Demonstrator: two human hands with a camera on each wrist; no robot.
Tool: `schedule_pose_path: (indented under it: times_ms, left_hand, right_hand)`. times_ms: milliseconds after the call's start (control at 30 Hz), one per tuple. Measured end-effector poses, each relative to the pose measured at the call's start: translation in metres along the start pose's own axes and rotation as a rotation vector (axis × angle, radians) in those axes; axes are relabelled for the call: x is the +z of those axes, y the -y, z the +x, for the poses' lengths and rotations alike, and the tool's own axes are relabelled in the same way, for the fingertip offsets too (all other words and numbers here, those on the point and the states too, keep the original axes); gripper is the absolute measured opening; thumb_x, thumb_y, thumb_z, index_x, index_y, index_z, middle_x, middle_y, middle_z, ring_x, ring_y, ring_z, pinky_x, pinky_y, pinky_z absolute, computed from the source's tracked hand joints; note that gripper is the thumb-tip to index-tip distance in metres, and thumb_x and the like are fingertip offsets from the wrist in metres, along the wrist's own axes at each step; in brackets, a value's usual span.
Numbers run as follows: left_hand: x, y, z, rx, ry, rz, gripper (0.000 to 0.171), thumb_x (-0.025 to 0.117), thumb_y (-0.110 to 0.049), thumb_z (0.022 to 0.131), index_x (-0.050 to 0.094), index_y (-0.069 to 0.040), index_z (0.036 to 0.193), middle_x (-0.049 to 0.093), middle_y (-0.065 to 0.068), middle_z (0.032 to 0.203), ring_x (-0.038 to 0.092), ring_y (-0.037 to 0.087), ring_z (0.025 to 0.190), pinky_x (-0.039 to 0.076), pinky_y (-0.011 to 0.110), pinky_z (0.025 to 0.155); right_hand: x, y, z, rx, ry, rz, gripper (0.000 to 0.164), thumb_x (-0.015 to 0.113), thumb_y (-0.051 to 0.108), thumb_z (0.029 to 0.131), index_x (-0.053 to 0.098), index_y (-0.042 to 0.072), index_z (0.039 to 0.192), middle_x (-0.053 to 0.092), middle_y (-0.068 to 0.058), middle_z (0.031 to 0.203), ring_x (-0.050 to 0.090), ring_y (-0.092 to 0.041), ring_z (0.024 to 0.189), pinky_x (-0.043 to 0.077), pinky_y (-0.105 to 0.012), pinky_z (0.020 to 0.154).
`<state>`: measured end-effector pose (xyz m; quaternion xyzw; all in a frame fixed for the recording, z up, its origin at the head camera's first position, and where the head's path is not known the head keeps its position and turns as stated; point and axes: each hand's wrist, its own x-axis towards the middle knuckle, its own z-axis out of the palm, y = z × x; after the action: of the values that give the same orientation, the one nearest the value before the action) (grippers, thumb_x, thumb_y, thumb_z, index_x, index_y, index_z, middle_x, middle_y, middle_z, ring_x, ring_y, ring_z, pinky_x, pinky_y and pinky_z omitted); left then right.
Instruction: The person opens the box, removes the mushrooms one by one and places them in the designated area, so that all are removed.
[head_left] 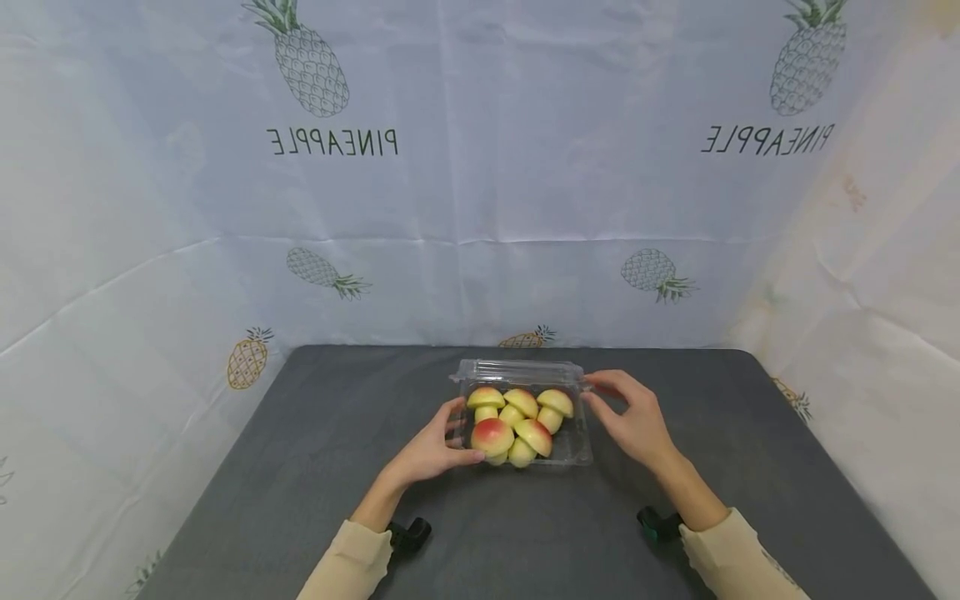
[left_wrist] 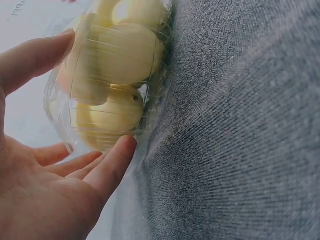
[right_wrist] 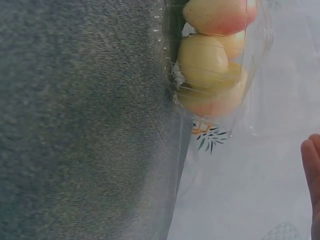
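Note:
A clear plastic clamshell box point(head_left: 573, 446) sits on the table, its clear lid point(head_left: 517, 369) raised along the back edge. Inside are several mushroom-shaped pieces point(head_left: 492, 437) with pale yellow stems and yellow caps blushed red. My left hand point(head_left: 429, 450) grips the box's left side, thumb along the front and fingers round the end. In the left wrist view, that thumb point(left_wrist: 37, 57) and the fingertips bracket the ribbed wall. At the back right corner, my right hand point(head_left: 637, 417) pinches the lid's edge between thumb and forefinger. Only its fingertips point(right_wrist: 311, 160) show in the right wrist view.
A dark grey cloth-covered table point(head_left: 300, 500) lies beneath. White curtains point(head_left: 480, 183) printed with pineapples hang behind it and along both sides. A black band shows at the left wrist point(head_left: 408, 535) and another at the right wrist point(head_left: 658, 525).

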<state>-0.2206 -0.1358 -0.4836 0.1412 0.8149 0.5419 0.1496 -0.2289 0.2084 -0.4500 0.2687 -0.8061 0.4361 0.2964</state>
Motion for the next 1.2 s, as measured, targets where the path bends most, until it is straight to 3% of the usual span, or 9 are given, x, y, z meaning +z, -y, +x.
schedule_pose_path:
  times_ms: [200,500,700,933,1033,1200]
  left_hand:
    - [0.001,0.001,0.000,0.009,0.004,0.000,0.103,0.083,-0.033,0.087,0.017,-0.007,0.162,0.022,0.019,0.164,0.037,0.041,0.144,0.044,0.055,0.109]
    - [0.002,0.002,0.001,0.020,0.005,-0.009,0.103,0.084,-0.032,0.086,0.018,-0.006,0.161,0.024,0.020,0.163,0.038,0.041,0.144,0.044,0.055,0.109]
    - [0.001,0.002,0.000,0.023,0.012,-0.005,0.103,0.083,-0.032,0.087,0.016,-0.006,0.161,0.022,0.021,0.163,0.037,0.042,0.144,0.044,0.054,0.109]
    - [0.000,0.002,-0.001,0.014,0.007,-0.005,0.104,0.083,-0.033,0.087,0.016,-0.007,0.162,0.022,0.021,0.164,0.037,0.043,0.144,0.045,0.055,0.108]
    - [0.001,0.001,-0.001,0.013,0.007,-0.004,0.104,0.083,-0.034,0.087,0.016,-0.007,0.162,0.022,0.021,0.164,0.038,0.043,0.144,0.045,0.055,0.108]
    - [0.002,0.003,-0.001,0.016,0.008,-0.007,0.103,0.083,-0.032,0.087,0.016,-0.007,0.162,0.022,0.020,0.164,0.037,0.042,0.144,0.044,0.055,0.109]
  right_hand:
    - [0.002,-0.001,0.007,-0.013,-0.046,0.036,0.033,0.078,-0.012,0.082,0.074,0.005,0.110,0.071,-0.010,0.104,0.069,-0.022,0.095,0.054,-0.016,0.087]
    - [0.001,-0.002,0.015,0.026,-0.051,0.043,0.022,0.074,-0.006,0.090,0.073,0.004,0.110,0.070,-0.007,0.106,0.066,-0.010,0.099,0.058,-0.027,0.087]
    - [0.003,-0.004,0.020,0.042,-0.059,0.035,0.023,0.074,-0.008,0.089,0.073,0.002,0.110,0.069,-0.011,0.106,0.063,-0.003,0.099,0.054,-0.016,0.087]
    - [0.002,0.018,0.033,0.036,-0.080,0.071,0.019,0.069,-0.017,0.087,0.069,-0.012,0.105,0.067,-0.024,0.102,0.066,-0.022,0.091,0.052,-0.012,0.083]
    - [0.000,0.028,0.038,0.061,-0.081,0.070,0.018,0.069,-0.019,0.086,0.068,-0.014,0.103,0.067,-0.025,0.102,0.065,-0.020,0.089,0.053,-0.012,0.082]
    - [0.005,0.013,0.037,0.093,-0.083,0.060,0.018,0.069,-0.016,0.088,0.069,-0.011,0.105,0.067,-0.022,0.103,0.066,-0.023,0.088,0.053,-0.013,0.082]
